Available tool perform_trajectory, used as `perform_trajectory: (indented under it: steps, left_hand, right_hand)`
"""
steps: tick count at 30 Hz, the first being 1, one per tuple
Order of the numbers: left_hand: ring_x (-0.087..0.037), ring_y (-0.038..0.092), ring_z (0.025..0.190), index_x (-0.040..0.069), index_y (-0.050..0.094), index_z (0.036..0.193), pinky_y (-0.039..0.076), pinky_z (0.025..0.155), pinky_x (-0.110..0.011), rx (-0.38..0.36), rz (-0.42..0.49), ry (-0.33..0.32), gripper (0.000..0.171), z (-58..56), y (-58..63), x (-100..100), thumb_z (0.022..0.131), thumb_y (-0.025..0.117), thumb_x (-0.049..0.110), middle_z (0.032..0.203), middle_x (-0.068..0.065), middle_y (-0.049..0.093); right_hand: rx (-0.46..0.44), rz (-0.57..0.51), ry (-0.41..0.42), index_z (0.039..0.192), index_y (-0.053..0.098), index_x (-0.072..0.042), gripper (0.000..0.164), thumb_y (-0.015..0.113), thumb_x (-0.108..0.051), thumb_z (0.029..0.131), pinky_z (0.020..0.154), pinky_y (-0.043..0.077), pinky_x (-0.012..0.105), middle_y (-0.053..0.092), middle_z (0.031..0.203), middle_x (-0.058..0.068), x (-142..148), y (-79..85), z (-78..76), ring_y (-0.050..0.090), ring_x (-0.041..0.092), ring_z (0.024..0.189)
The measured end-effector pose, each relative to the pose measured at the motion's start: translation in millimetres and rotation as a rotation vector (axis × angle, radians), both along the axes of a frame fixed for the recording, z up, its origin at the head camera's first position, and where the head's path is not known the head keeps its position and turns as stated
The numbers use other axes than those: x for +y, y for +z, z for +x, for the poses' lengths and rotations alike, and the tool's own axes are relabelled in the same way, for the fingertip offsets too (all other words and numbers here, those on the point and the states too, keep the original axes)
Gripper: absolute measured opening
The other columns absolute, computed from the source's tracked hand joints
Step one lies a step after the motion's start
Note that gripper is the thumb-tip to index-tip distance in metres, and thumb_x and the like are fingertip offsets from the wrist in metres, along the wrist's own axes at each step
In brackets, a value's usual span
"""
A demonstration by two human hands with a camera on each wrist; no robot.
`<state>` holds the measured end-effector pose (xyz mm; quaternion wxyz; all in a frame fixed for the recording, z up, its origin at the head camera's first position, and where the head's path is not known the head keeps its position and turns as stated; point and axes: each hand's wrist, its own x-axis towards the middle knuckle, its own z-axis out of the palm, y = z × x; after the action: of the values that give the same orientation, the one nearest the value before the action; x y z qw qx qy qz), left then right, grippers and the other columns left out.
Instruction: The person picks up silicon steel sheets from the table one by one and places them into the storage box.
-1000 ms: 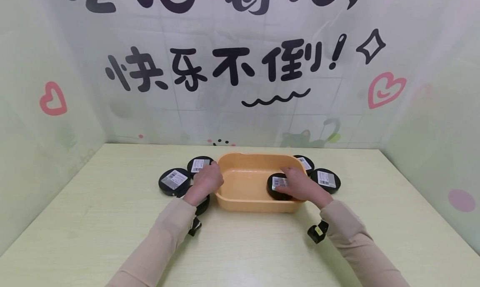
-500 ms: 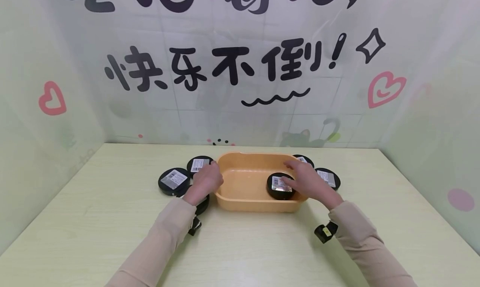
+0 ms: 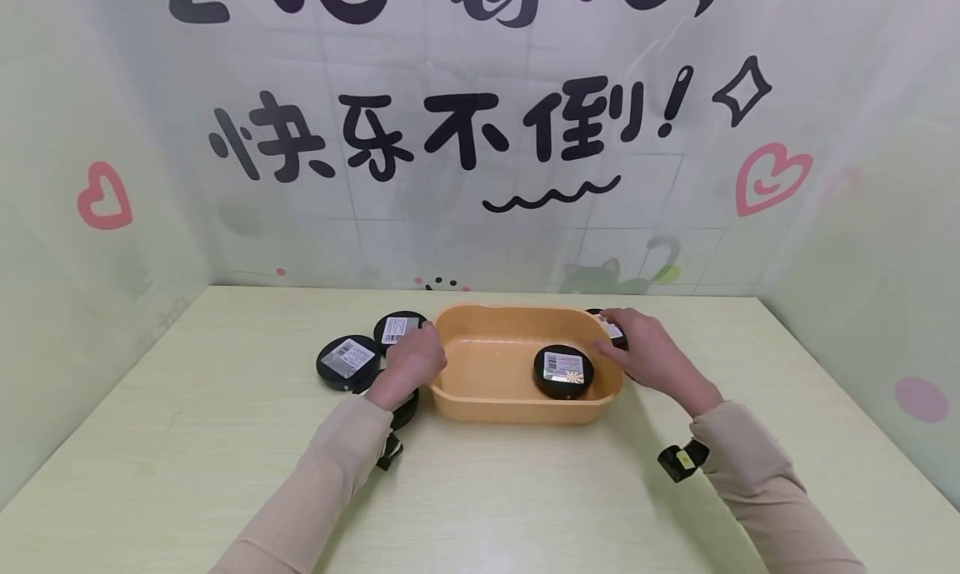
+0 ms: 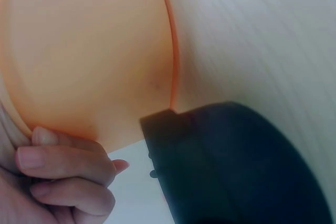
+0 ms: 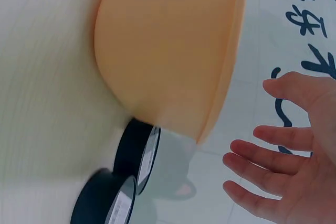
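An orange plastic basin (image 3: 517,411) stands on the table, with one flat, round black tin-like container (image 3: 564,371) lying inside it, its barcode label facing up. My left hand (image 3: 414,357) is at the basin's left rim; the left wrist view shows its fingers (image 4: 65,163) curled at the edge, gripping it, the thumb hidden. My right hand (image 3: 651,356), fingers spread and holding nothing, is over the basin's right end. Close to its fingers is another labelled round container (image 3: 617,332). The right wrist view shows two such black containers (image 5: 134,156) beside the basin's outer wall.
Left of the basin lie several more black round containers (image 3: 348,361), one partly under my left forearm. A printed wall sheet (image 3: 480,241) with black lettering rises behind the pale table (image 3: 495,491), and side panels close off both sides.
My right hand has let go of the container in the basin and moved right, toward the containers beyond the right rim. The left hand has stayed at the left rim.
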<state>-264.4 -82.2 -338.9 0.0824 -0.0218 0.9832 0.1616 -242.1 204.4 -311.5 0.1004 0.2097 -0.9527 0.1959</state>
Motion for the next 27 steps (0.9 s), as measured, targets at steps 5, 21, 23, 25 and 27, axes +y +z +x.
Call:
perform_trajectory:
  steps: [5, 21, 23, 25, 27]
  left_hand:
    - [-0.022, 0.052, 0.065, -0.009, 0.034, 0.130, 0.043, 0.052, -0.030, -0.003, -0.003, 0.003, 0.050, 0.1, 0.3, 0.1, 0.087, 0.049, 0.011, 0.088, -0.016, 0.051]
    - [-0.021, 0.052, 0.064, -0.008, 0.035, 0.129, 0.042, 0.052, -0.029, -0.001, -0.012, 0.003, 0.050, 0.2, 0.8, 1.3, 0.087, 0.050, 0.012, 0.084, -0.015, 0.052]
    - [-0.021, 0.052, 0.064, -0.008, 0.035, 0.129, 0.042, 0.052, -0.029, -0.001, -0.014, 0.006, 0.049, 0.1, 0.9, 1.5, 0.086, 0.050, 0.012, 0.084, -0.015, 0.052]
    - [-0.021, 0.052, 0.064, -0.008, 0.036, 0.128, 0.042, 0.052, -0.029, 0.001, -0.018, 0.009, 0.049, 0.3, 1.2, 1.5, 0.086, 0.050, 0.012, 0.084, -0.015, 0.052]
    - [-0.021, 0.052, 0.064, -0.008, 0.036, 0.128, 0.042, 0.052, -0.029, -0.001, -0.014, 0.011, 0.048, 0.8, 1.5, 1.3, 0.086, 0.050, 0.012, 0.083, -0.014, 0.051]
  right_hand:
    - [0.052, 0.008, -0.038, 0.113, 0.050, 0.014, 0.041, 0.060, -0.012, 0.083, 0.080, 0.043, 0.049, 0.055, 0.104, 0.029, 15.6, -1.5, -2.6, 0.054, 0.040, 0.094]
    - [-0.052, 0.054, -0.110, 0.114, 0.046, 0.017, 0.047, 0.059, -0.016, 0.083, 0.084, 0.037, 0.055, 0.045, 0.110, 0.037, 48.0, -26.2, -8.3, 0.045, 0.050, 0.100]
    - [-0.063, 0.064, -0.114, 0.115, 0.045, 0.018, 0.050, 0.060, -0.018, 0.082, 0.086, 0.036, 0.055, 0.044, 0.111, 0.038, 49.1, -28.7, -9.4, 0.044, 0.051, 0.101]
    - [-0.071, 0.077, -0.113, 0.115, 0.044, 0.018, 0.054, 0.062, -0.020, 0.082, 0.087, 0.035, 0.056, 0.043, 0.112, 0.039, 49.6, -30.8, -10.5, 0.043, 0.051, 0.103]
    - [-0.083, 0.091, -0.114, 0.116, 0.043, 0.018, 0.057, 0.063, -0.022, 0.081, 0.088, 0.034, 0.056, 0.041, 0.114, 0.040, 50.1, -32.7, -11.6, 0.041, 0.051, 0.105]
